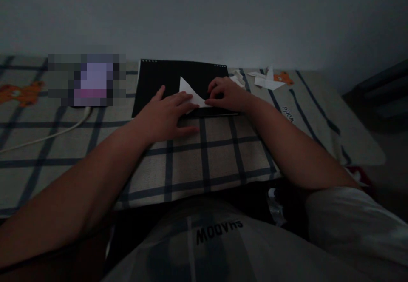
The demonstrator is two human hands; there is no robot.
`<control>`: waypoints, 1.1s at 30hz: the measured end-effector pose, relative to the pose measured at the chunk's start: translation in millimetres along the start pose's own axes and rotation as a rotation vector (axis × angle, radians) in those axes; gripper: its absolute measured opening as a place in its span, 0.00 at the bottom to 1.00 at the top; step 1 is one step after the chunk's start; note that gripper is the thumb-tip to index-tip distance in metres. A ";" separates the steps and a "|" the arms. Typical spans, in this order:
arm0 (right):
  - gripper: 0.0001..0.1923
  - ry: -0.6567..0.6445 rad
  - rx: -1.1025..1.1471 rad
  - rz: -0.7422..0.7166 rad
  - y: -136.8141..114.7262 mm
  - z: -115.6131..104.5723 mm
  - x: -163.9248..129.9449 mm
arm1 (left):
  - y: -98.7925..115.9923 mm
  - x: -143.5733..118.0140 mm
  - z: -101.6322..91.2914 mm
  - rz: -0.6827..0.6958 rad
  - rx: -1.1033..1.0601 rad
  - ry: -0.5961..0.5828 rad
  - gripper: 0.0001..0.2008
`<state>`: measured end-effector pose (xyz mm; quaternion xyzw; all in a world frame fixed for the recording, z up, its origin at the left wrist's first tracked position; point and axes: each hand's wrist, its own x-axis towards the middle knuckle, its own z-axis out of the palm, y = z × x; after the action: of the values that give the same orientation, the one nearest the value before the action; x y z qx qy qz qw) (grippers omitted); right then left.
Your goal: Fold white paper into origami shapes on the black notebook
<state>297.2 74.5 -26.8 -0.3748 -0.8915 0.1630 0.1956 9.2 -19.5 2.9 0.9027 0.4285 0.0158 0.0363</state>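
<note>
A folded white sheet of paper (188,87) lies on a black pad (159,74), one sharp point toward the wall and another toward the right. My left hand (168,114) rests flat across its left part with the fingers spread, hiding some of the paper. At the right corner, my right hand (228,94) pinches the paper between thumb and forefinger, the other fingers curled.
Folded white paper shapes, one like a paper crane (267,80), lie right of the pad. A phone (94,82), partly blurred out, sits at the left with a white cable (60,134). A checked cloth (219,154) covers the table, which meets a wall behind.
</note>
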 end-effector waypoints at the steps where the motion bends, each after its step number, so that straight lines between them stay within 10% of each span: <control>1: 0.20 0.002 -0.003 0.004 -2.3 1.7 -0.5 | -0.8 -0.2 0.1 -0.002 -0.007 0.011 0.36; 33: 0.20 -0.088 -0.077 -0.120 -6.0 -3.0 -0.7 | 2.3 0.9 -4.1 -0.027 -0.010 -0.103 0.43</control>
<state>295.4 70.5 -21.8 -0.3205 -0.9257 0.1329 0.1508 11.3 -20.0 7.2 0.8963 0.4380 -0.0289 0.0629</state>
